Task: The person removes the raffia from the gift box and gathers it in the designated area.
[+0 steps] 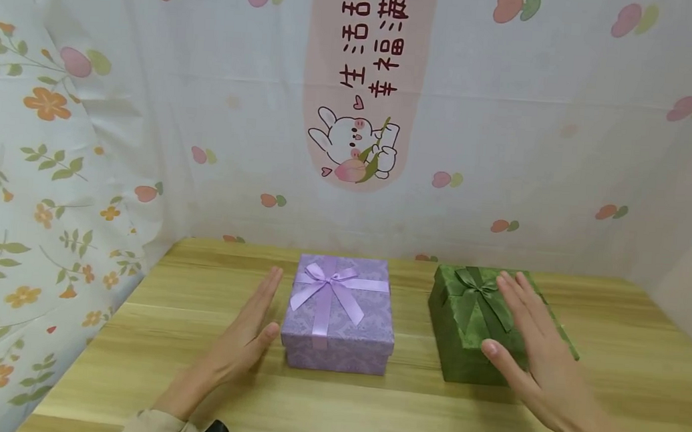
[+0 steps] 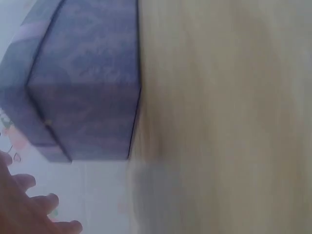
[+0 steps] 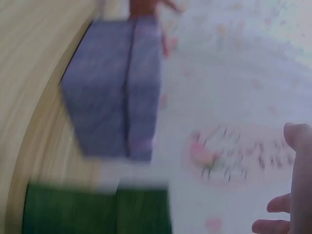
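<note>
Head view: one purple box [image 1: 371,318], lidded, patterned, tied with a lilac ribbon bow [image 1: 330,282], standing on a wood-grain table [image 1: 320,408] near its middle; one green box [image 1: 464,341], lidded, with a dark green bow [image 1: 478,291], standing apart to the right, set at an angle. One left hand [image 1: 247,336], fingers extended and thumb apart, holding nothing, just beside the purple box's left side; light sleeve [image 1: 156,427] at the wrist. One right hand [image 1: 542,374], fingers straight, thumb spread, grasping nothing, in front of the green box's right part; contact cannot be told. Behind, a white cloth [image 1: 209,99] printed with hearts, lettering and a rabbit [image 1: 351,139]. Left wrist view: purple box at upper left, corner toward the camera; left fingertips at lower left, separated, holding nothing. Right wrist view, blurred: purple box above, green box cut by the lower edge; right fingers at the right edge, unladen.
</note>
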### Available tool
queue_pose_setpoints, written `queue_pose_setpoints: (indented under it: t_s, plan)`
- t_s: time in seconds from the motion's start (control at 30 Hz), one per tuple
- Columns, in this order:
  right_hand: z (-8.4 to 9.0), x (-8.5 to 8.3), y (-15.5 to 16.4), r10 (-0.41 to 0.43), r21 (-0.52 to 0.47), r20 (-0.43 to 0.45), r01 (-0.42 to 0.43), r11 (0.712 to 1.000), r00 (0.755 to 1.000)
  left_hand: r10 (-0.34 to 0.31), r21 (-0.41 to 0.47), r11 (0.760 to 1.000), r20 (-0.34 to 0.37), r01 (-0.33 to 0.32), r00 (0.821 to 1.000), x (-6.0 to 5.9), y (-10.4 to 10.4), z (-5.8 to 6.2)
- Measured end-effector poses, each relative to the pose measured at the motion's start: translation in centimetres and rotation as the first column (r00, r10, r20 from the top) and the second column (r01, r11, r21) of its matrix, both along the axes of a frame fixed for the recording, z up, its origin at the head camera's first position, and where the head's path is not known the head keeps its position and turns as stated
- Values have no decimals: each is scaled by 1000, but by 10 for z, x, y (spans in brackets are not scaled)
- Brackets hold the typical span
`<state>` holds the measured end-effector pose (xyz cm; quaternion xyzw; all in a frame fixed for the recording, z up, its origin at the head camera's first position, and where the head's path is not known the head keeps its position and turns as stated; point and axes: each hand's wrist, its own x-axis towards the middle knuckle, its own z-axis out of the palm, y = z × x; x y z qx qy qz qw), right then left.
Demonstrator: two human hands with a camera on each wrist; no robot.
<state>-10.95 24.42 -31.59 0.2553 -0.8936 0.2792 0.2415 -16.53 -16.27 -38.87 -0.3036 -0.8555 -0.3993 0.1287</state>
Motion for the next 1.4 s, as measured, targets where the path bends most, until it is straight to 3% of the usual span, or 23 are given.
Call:
queue_pose_setpoints:
  t_s: [0.1,0.27,0.4,0.57,0.67,0.83,1.0,1.17,1.4]
  plan:
    - [4,1,-23,53,-39,81,-50,998,995,-13,22,1000,27,13,1000,3,6,-2]
    - [0,-1,-56,99,35,198,-108,994,975,-5,55,998,122,-2,993,7,14,-5]
    - [-10,-8,-75,135,19,322,-149,989,937,8,98,995,190,-27,982,8,19,-6]
    - [-21,-21,-88,140,-69,432,-123,990,891,-34,166,986,231,-5,972,8,25,-10]
    - [-28,-27,-93,161,-133,463,-111,985,871,-52,213,977,239,0,970,9,29,-14]
    - [-40,-33,-100,243,-251,508,-127,960,827,-12,202,979,219,-33,976,12,33,-20]
    - [-46,-35,-103,249,-284,560,-99,954,790,17,184,981,195,-53,981,14,35,-25]
    - [-48,-34,-104,186,-241,597,-47,969,781,36,179,982,176,-68,984,12,35,-29]
    - [-51,-33,-103,184,-232,600,-50,971,779,47,187,980,139,-73,989,12,36,-34]
